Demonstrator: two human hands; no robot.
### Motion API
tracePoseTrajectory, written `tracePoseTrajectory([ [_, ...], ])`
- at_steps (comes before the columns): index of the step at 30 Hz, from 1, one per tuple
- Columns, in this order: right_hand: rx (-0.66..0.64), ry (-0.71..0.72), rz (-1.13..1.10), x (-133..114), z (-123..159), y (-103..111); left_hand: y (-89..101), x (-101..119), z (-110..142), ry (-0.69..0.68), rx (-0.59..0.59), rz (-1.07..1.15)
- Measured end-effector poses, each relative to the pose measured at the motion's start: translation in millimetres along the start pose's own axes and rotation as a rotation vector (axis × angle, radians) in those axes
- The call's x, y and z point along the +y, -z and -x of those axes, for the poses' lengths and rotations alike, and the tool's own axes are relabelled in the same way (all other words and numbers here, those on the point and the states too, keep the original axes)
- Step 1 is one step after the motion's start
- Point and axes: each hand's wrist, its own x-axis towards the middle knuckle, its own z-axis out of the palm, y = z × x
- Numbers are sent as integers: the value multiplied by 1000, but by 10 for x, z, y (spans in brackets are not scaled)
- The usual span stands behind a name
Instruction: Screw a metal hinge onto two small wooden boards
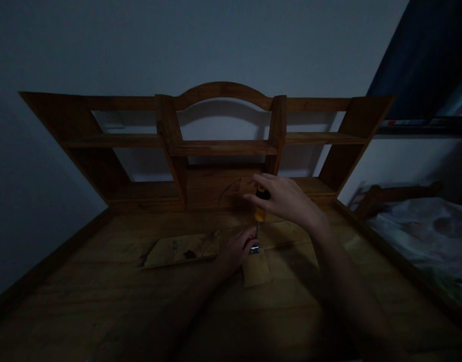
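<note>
The right hand [285, 200] is gripping the screwdriver [260, 215], with the thumb and fingers closing around the black part of its handle. The screwdriver is showing black near the top and bright yellow-orange lower down. A thin metal rod is coming out of the bottom of the handle. The rod is looking straight and much skinnier than the handle.

The screwdriver is standing almost straight up, and its working end is pointing down. Its long line is running from the right hand down toward the small metal piece [255, 249]. The top is leaning a tiny bit to the right side of the view. The very tip is hiding near the fingers, so it is not showing if it is touching the metal piece.

The metal piece is shining and sitting at the far end of the small wood block [256, 272]. The left hand [239, 247] is resting low, with its fingers bending close around the metal piece and the rod. I cannot tell if those fingers are pinching anything.

The wood block is lying on the wooden desk [132, 306]. A long board [178, 250] is lying to the left of the left hand. Wooden shelves [223, 148] are standing behind.
</note>
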Motion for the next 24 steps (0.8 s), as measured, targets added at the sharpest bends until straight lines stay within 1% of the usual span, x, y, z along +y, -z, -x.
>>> tracePoseTrajectory([
  [3,-5,11,-5,12,-1,3,5,8,5,-5,4,14],
  [6,-23,55,-90,25,5,16,10,16,7,1,6,23],
  [8,-23,49,-119,31,9,19,12,18,7,9,4,14],
  [12,-12,-25,-61,30,13,12,3,3,8,12,-3,3],
  [14,-12,-17,-37,26,18,15,-6,-10,8,5,-6,8],
  [18,-18,26,-77,25,35,24,-22,-34,6,-5,2,19],
  [24,3,-20,28,41,12,-13,-20,-42,1,-9,8,-11],
])
